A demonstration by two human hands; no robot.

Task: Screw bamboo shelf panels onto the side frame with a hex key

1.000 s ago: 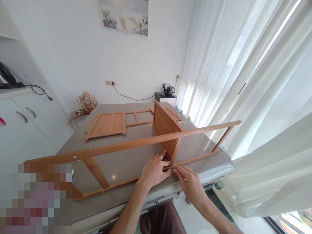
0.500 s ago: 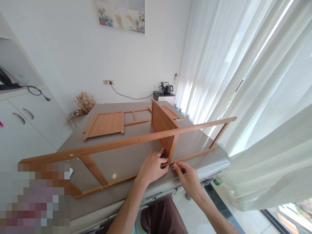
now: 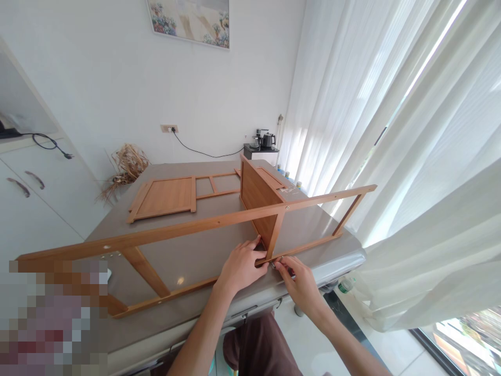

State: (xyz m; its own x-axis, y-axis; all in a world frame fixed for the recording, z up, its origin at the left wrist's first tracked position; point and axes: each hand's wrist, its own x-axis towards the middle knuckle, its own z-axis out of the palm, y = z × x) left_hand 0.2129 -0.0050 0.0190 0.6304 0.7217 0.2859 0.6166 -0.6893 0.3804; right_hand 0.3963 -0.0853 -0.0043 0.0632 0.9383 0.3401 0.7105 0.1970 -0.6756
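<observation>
A wooden ladder-like frame (image 3: 188, 225) stands on its long edge along the near side of the table. A wooden panel (image 3: 261, 201) stands upright and meets it at a crosspiece (image 3: 276, 235). At the bottom of that joint, my left hand (image 3: 240, 266) grips the frame's lower rail, thumb in front and a finger against the panel. Just to the right, my right hand (image 3: 295, 277) pinches a small metal piece (image 3: 273, 265) against the rail's outer side. Fingers hide most of this piece, so its exact kind does not show.
Farther back on the grey table (image 3: 219, 250) lie a flat wooden panel (image 3: 164, 198) and a thin frame (image 3: 213, 185). Dried stalks (image 3: 127, 164) stand beyond the left edge. A coffee maker (image 3: 258, 140) is behind, and white curtains (image 3: 352, 104) hang at the right.
The whole view has shifted slightly. Both hands stay at the same joint, and my right hand's fingers have turned a little around the metal piece.
</observation>
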